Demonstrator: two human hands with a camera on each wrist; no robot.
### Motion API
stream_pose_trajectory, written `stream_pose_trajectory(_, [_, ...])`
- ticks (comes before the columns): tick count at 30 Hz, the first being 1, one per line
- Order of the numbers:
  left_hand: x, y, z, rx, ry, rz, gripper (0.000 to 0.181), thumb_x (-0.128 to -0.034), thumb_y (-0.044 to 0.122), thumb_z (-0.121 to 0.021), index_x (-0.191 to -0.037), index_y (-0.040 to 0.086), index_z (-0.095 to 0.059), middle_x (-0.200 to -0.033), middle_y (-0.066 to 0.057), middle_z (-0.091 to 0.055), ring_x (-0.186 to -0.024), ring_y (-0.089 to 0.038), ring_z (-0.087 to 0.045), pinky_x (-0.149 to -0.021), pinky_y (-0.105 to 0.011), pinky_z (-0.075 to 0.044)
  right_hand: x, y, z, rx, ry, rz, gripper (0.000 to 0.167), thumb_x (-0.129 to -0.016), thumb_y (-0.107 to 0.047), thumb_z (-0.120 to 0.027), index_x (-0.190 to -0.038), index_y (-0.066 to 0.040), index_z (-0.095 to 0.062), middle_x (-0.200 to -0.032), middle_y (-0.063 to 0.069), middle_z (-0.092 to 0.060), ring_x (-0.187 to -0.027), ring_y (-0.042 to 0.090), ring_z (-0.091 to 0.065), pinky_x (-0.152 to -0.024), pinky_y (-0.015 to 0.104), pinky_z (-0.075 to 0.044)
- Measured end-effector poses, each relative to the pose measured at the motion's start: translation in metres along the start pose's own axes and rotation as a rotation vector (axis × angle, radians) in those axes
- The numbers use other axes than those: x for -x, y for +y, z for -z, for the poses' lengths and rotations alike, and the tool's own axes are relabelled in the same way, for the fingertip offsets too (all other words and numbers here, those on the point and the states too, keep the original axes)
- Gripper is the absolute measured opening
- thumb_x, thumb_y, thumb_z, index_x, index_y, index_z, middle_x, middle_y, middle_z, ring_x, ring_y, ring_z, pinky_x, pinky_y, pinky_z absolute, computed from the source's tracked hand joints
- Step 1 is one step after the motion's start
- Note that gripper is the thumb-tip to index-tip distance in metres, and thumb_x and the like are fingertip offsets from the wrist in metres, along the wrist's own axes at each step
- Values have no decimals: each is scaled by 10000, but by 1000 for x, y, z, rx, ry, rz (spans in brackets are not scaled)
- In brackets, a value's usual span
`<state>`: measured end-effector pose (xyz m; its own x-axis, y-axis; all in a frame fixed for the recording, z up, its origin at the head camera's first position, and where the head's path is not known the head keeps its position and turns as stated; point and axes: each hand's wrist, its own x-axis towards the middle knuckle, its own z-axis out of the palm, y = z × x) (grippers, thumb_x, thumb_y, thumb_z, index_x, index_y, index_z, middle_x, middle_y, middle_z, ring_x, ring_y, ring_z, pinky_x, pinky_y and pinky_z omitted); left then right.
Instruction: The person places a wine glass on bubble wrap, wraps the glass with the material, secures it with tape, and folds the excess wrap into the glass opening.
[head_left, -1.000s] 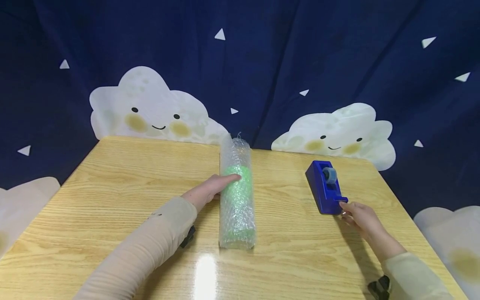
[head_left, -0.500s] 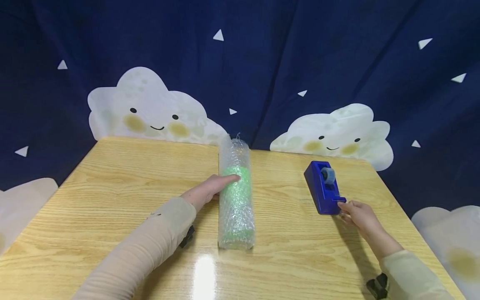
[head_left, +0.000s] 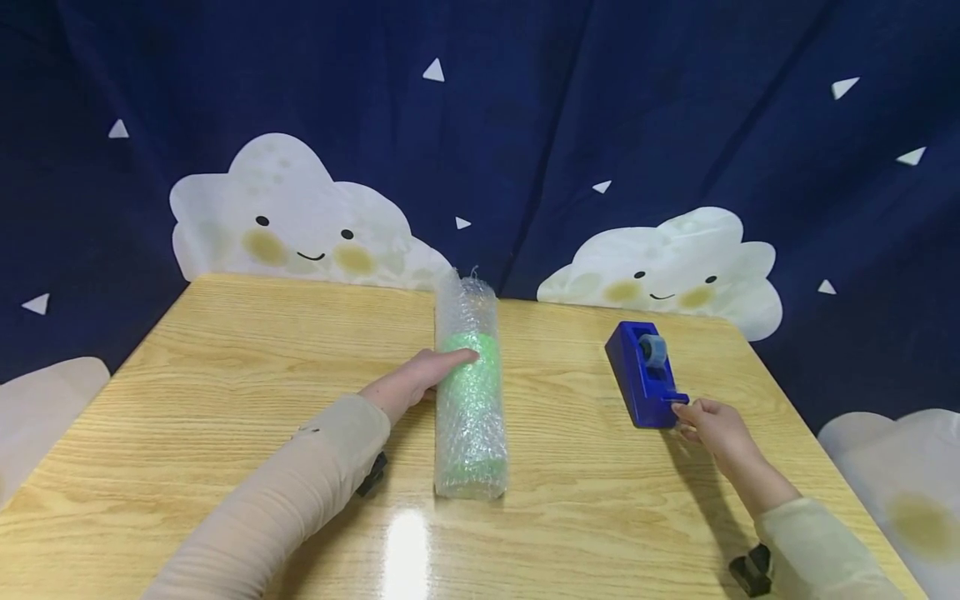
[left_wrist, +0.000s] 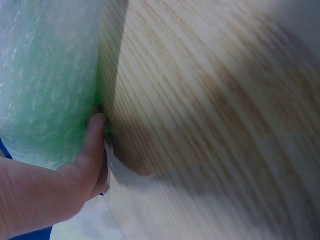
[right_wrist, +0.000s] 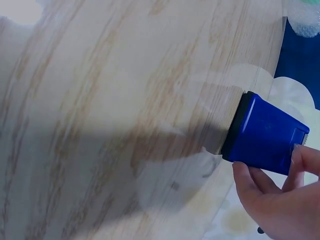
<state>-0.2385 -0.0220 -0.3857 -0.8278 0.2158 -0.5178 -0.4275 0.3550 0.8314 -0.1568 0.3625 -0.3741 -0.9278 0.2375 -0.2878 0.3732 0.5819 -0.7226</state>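
Observation:
A roll-shaped package in clear bubble wrap (head_left: 471, 433), green showing through, lies lengthwise on the wooden table (head_left: 315, 325). My left hand (head_left: 416, 379) holds it at the left side, thumb across its top; in the left wrist view the fingers (left_wrist: 92, 142) sit low against the wrap beside the tabletop. To the right stands a blue tape dispenser (head_left: 633, 375) carrying a small roll of clear tape (head_left: 653, 351). My right hand (head_left: 716, 429) grips its near end by the cutter. In the right wrist view, fingertips (right_wrist: 240, 170) touch the dispenser's lower edge; any loose tape end cannot be made out.
A dark blue curtain (head_left: 390, 100) with printed clouds and white triangles hangs behind the table's far edge. A black wrist device (head_left: 752, 572) shows below the right sleeve. Bright glare (head_left: 407, 550) marks the table's front.
The whole head view has drifted slightly, so everything sits a little further left. Both hands keep their places on the package and the dispenser.

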Motion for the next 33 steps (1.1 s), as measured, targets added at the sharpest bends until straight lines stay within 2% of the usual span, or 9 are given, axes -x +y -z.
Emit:
stream_pose_trajectory(4, [0,1,1,0,1,-4,964,-821,507,-602,-1469,-36,-139,-1464,-191,-307,-1210,-284,-472,-1072,-429,-360,0,-4,1,33,14,-1,374,-953,-216,-463,-605,-133,-355,-930,53,-526,-825,88,-590,-797,318,-468])
stream_pose_trajectory(7, [0,1,2,3,5,-4,962,-824,502,-600,-1470,-37,-132,-1465,-192,-305,-1206,-281,-476,-1061,-415,-376,0,-6,1,43,25,3,374,-952,-207,-477,-600,-127,-377,-986,66,-561,-888,154,-611,-839,374,-486])
stream_pose_trajectory(10, [0,1,1,10,9,-6,968,-823,499,-601,-1472,-34,-121,-1475,-194,-287,-1215,-285,-468,-1066,-417,-370,-1,-8,0,48,28,21,381,-948,-203,-488,-591,-131,-375,-901,16,-565,-964,204,-612,-880,400,-490])
stream_pose_trajectory(14, [0,0,-1,16,-7,-8,978,-819,502,-605,-1477,-25,-110,-1494,-192,-257,-1227,-288,-457,-1070,-423,-363,-1,-9,0,91,35,35,391,-946,-179,-480,-578,-134,-357,-744,-33,-488,-955,240,-624,-808,348,-477])
stream_pose_trajectory(16, [-1,0,-1,13,-9,-11,967,-820,501,-607,-1474,-28,-130,-1492,-192,-267,-1228,-290,-457,-1062,-426,-372,0,-9,1,104,31,37,391,-947,-168,-476,-577,-133,-355,-726,-26,-480,-932,264,-635,-772,327,-453])
stream_pose_trajectory(24, [0,2,0,12,-5,-24,940,-824,496,-606,-1463,-37,-169,-1468,-188,-311,-1220,-284,-465,-1040,-424,-393,-2,-8,0,142,47,66,395,-951,-197,-487,-581,-147,-358,-641,-45,-414,-807,100,-575,-690,265,-437])
stream_pose_trajectory(33, [1,0,1,26,-3,-13,962,-816,495,-613,-1471,-31,-144,-1475,-185,-299,-1205,-281,-470,-1059,-423,-373,-4,-8,-3,149,71,64,355,-928,-175,-483,-591,-126,-382,-722,-12,-511,-709,132,-547,-591,271,-348])
